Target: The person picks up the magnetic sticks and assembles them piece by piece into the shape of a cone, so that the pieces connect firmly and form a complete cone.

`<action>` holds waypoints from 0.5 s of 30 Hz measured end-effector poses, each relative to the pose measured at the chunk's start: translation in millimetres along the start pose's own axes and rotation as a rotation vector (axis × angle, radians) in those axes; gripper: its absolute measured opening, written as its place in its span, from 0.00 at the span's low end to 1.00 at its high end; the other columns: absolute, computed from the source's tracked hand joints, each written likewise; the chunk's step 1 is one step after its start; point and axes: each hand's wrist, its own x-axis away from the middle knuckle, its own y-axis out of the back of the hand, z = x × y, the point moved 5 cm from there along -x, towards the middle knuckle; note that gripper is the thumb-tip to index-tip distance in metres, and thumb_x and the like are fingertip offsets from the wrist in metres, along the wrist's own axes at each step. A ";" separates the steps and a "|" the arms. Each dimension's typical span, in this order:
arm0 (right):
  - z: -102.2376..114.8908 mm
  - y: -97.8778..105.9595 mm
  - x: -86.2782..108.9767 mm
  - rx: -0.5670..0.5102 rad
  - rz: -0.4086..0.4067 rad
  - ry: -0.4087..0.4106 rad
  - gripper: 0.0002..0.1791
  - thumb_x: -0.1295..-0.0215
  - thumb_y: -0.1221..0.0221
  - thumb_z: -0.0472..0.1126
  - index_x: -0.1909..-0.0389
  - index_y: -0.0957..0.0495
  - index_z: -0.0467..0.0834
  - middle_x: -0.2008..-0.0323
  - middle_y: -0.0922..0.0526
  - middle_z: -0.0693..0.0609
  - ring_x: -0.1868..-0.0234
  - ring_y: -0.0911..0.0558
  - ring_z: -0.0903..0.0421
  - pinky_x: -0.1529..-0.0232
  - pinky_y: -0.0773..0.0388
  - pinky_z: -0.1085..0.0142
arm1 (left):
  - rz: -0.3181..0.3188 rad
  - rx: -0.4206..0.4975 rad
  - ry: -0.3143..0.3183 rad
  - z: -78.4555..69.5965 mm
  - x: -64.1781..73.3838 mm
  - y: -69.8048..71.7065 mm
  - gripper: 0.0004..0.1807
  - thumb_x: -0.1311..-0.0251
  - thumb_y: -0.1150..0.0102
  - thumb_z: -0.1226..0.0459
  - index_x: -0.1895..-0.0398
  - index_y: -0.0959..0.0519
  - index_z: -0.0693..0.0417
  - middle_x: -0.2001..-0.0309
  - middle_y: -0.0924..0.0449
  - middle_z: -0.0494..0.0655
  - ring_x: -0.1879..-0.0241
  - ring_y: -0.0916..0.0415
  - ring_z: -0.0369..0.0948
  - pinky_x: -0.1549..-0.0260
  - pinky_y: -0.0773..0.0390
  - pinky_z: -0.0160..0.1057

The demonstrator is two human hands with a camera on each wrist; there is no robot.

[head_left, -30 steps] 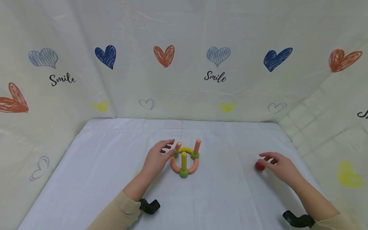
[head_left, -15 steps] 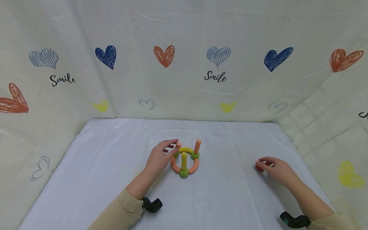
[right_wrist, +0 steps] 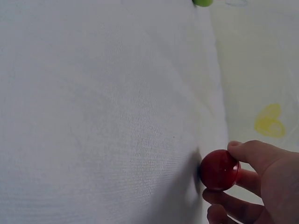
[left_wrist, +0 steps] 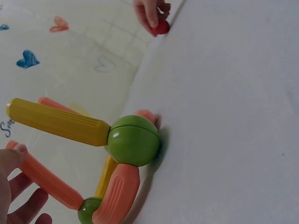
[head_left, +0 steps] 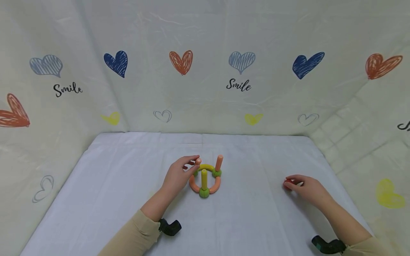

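A ring of green balls (left_wrist: pixel 133 142) joined by curved orange bars (left_wrist: pixel 119 193) and a curved yellow bar (head_left: pixel 206 166) lies mid-table. Three rods stand up from it: a yellow one (head_left: pixel 204 179), an orange one (head_left: pixel 219 163) at the right, and an orange rod (left_wrist: pixel 51 182) at the left. My left hand (head_left: pixel 177 176) pinches that left rod near its top, thumb on one side and fingers on the other. Off to the right, my right hand (head_left: pixel 309 190) holds a red ball (right_wrist: pixel 218 170) between thumb and fingers, at the tabletop. Fingers partly cover the ball in the head view.
White cloth covers the table (head_left: pixel 250 213). A pale curtain (head_left: pixel 205 99) printed with hearts and "Smile" hangs behind and along the sides. A black wrist camera sits on each wrist, the left one (head_left: pixel 170 227) and the right one (head_left: pixel 328 245).
My left hand has moved slightly right and closed its fingers on the left orange rod. My right fingers have come down around the red ball. The ring stays in place.
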 end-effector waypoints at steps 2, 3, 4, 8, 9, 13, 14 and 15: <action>1.4 -0.2 -0.1 0.001 -0.004 0.005 0.29 0.35 0.38 0.57 0.45 0.20 0.37 0.60 0.17 0.49 0.62 0.24 0.51 0.69 0.28 0.62 | -0.001 -0.001 0.005 0.3 -0.1 -0.1 0.20 0.37 0.34 0.55 0.41 0.19 0.36 0.49 0.20 0.33 0.50 0.22 0.44 0.52 0.24 0.43; 2.1 -0.3 -0.2 0.002 -0.005 0.006 0.29 0.35 0.38 0.57 0.45 0.20 0.37 0.60 0.17 0.48 0.62 0.24 0.51 0.69 0.28 0.62 | -0.001 -0.001 0.004 0.3 -0.2 -0.2 0.20 0.37 0.34 0.56 0.41 0.19 0.36 0.49 0.20 0.33 0.50 0.22 0.44 0.52 0.24 0.43; 2.7 -0.2 -0.3 0.004 -0.008 0.007 0.29 0.35 0.38 0.57 0.45 0.20 0.38 0.59 0.17 0.48 0.62 0.24 0.51 0.69 0.28 0.62 | 0.000 -0.001 0.004 0.2 -0.2 -0.2 0.20 0.37 0.34 0.56 0.41 0.19 0.36 0.49 0.20 0.33 0.50 0.22 0.44 0.52 0.24 0.43; 6.2 0.6 -0.3 0.008 -0.028 0.010 0.31 0.35 0.38 0.60 0.43 0.21 0.39 0.55 0.17 0.46 0.59 0.26 0.50 0.69 0.30 0.62 | 0.001 -0.003 -0.002 -0.1 -0.9 -0.3 0.20 0.37 0.34 0.56 0.41 0.19 0.37 0.48 0.20 0.34 0.49 0.22 0.45 0.52 0.24 0.44; 7.5 1.1 -0.4 0.005 -0.033 0.013 0.31 0.35 0.38 0.61 0.42 0.21 0.40 0.55 0.17 0.46 0.59 0.26 0.50 0.69 0.31 0.62 | 0.001 -0.002 -0.003 -0.2 -1.0 -0.2 0.20 0.37 0.34 0.56 0.41 0.19 0.37 0.48 0.20 0.34 0.49 0.22 0.46 0.52 0.24 0.44; 15.2 1.8 -0.3 -0.012 -0.068 0.042 0.33 0.35 0.38 0.62 0.41 0.21 0.41 0.59 0.18 0.48 0.62 0.28 0.51 0.70 0.33 0.62 | 0.004 -0.004 0.004 -1.0 -1.1 0.5 0.20 0.37 0.34 0.56 0.41 0.19 0.38 0.49 0.19 0.34 0.49 0.22 0.46 0.51 0.24 0.44; 17.6 1.7 -0.3 -0.014 -0.076 0.051 0.33 0.36 0.38 0.62 0.41 0.21 0.41 0.60 0.19 0.49 0.63 0.29 0.52 0.71 0.33 0.62 | 0.005 -0.003 0.006 -1.1 -1.2 0.6 0.20 0.37 0.34 0.56 0.41 0.19 0.38 0.49 0.19 0.35 0.49 0.22 0.46 0.51 0.24 0.44; 20.0 1.5 -0.3 -0.020 -0.082 0.059 0.33 0.35 0.38 0.61 0.40 0.22 0.41 0.62 0.20 0.49 0.64 0.29 0.52 0.72 0.34 0.62 | 0.007 -0.003 0.008 -1.1 -1.3 0.6 0.20 0.37 0.34 0.56 0.41 0.19 0.38 0.49 0.19 0.35 0.49 0.22 0.46 0.51 0.24 0.44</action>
